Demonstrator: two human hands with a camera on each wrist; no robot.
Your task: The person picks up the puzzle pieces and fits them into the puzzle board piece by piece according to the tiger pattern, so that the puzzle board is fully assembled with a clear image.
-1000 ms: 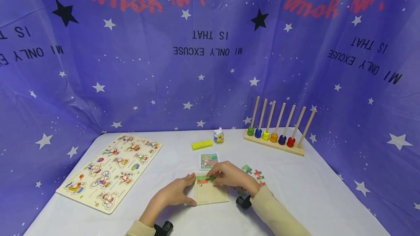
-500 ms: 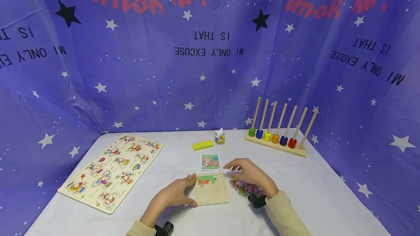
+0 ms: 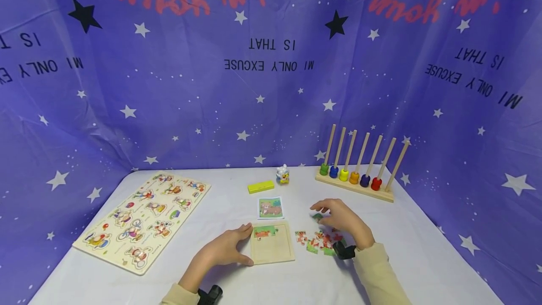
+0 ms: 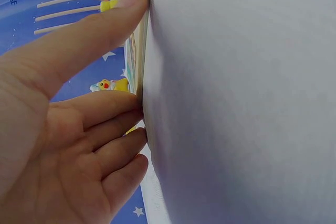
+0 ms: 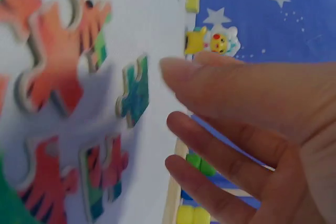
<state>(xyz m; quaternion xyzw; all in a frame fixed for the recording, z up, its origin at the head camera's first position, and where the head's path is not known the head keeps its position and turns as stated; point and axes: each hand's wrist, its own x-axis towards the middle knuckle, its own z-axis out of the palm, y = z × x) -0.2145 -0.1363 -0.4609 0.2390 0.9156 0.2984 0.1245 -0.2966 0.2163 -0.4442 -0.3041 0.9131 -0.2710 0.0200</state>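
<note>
My left hand [image 3: 224,247] rests against the left edge of a square wooden puzzle tray [image 3: 273,252], thumb near the front corner, fingertips near the back one. A strip of joined orange and green jigsaw pieces [image 3: 265,231] lies in the tray's back left corner. To the right of the tray, my right hand [image 3: 344,219] hovers above the table with relaxed fingers and nothing between them. Just by its fingertips is a dark green jigsaw piece [image 5: 135,92]. Several loose orange and green jigsaw pieces [image 3: 325,240] lie in front of that hand.
Behind the tray lies a picture card [image 3: 271,208] showing a bear. Farther back are a yellow block [image 3: 260,187] and a small toy figure [image 3: 282,174]. A pegged bead stand [image 3: 354,185] stands at the back right, and a large picture board [image 3: 144,220] lies on the left.
My right hand has left the tray and moved right, past the card, to the loose jigsaw pieces. The left hand stays at the tray's edge. The joined strip now shows uncovered.
</note>
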